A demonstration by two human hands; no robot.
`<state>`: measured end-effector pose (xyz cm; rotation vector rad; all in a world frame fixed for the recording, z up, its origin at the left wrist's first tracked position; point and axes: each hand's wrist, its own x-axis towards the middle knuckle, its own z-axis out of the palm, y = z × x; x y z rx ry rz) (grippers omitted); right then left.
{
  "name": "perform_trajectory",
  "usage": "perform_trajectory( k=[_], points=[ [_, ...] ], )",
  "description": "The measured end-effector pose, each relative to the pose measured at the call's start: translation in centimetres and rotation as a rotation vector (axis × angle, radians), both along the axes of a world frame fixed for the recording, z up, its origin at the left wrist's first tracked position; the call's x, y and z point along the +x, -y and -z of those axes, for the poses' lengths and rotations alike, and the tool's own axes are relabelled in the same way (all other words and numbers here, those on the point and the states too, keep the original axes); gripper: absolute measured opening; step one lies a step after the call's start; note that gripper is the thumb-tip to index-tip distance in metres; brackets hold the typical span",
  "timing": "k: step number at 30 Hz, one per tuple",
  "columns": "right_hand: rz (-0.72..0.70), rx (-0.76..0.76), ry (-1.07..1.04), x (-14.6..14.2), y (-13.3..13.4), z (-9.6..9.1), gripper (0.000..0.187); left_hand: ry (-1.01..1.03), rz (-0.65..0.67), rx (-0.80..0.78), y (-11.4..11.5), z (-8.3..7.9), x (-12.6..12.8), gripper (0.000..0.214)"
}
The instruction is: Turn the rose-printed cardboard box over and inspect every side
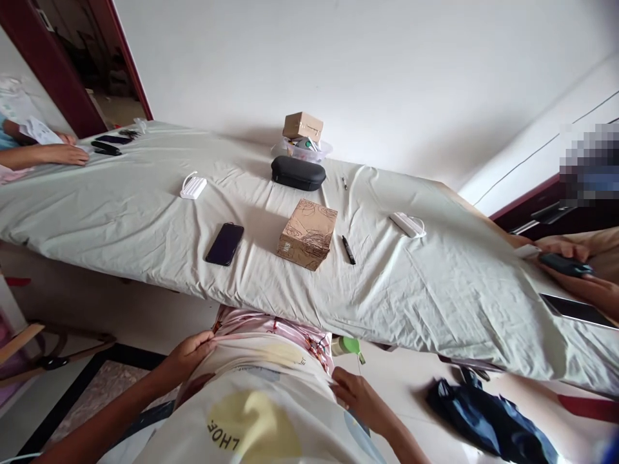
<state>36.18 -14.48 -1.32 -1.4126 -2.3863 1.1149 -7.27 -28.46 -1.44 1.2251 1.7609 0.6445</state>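
My left hand (188,356) rests against my left hip, its fingers curled on the edge of my printed shirt (261,412). At my right hip my right hand (358,396) presses on the same shirt, fingers bent, below the table's near edge. On the cloth-covered table (145,219) ahead of me lie a dark phone (224,243), a brown patterned cardboard box (307,233) and a black marker (349,250). Neither hand touches anything on the table.
Farther back are a black zip case (298,173), a clear bowl with a small brown box (303,125) on it, and two white packs (193,186) (407,225). Other people's hands show at the far left (62,154) and right (565,254). A dark bag (488,419) lies on the floor.
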Motion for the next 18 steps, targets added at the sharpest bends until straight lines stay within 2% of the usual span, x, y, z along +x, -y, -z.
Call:
perform_trajectory(
  k=[1,3,5,6,8,11,13,15,18],
  points=[
    [-0.024,-0.040,0.023,-0.1,-0.5,-0.7,0.029,-0.184,-0.008,0.044,-0.1,1.3,0.0,0.063],
    [-0.077,-0.069,0.041,-0.7,-1.8,-2.4,0.030,-0.299,-0.008,0.050,-0.7,3.5,-0.1,0.054],
    [-0.102,-0.024,-0.027,-1.7,-3.7,-4.6,0.033,-0.429,0.043,0.099,-1.9,4.4,-0.3,0.049],
    [-0.082,0.033,-0.089,-2.4,-4.9,-5.8,0.034,-0.463,0.054,0.147,-2.8,4.1,-0.4,0.048],
    [0.002,0.217,-0.237,-3.9,-7.6,-7.9,0.035,-0.493,0.076,0.340,-5.0,2.2,-0.3,0.048],
    [0.227,0.522,-0.484,-6.9,-13.0,-9.6,0.041,-0.533,0.115,0.687,-9.8,-2.6,0.8,0.045],
    [0.284,0.661,-0.623,-9.1,-16.9,-9.6,0.054,-0.560,0.029,0.872,-13.8,-5.8,2.0,0.043],
    [0.331,0.746,-0.690,-11.4,-20.3,-8.7,0.059,-0.591,-0.066,0.997,-18.2,-8.0,3.4,0.050],
    [0.308,0.843,-0.654,-14.2,-23.4,-6.8,0.057,-0.639,-0.138,1.104,-24.4,-9.3,5.8,0.059]
  ],
)
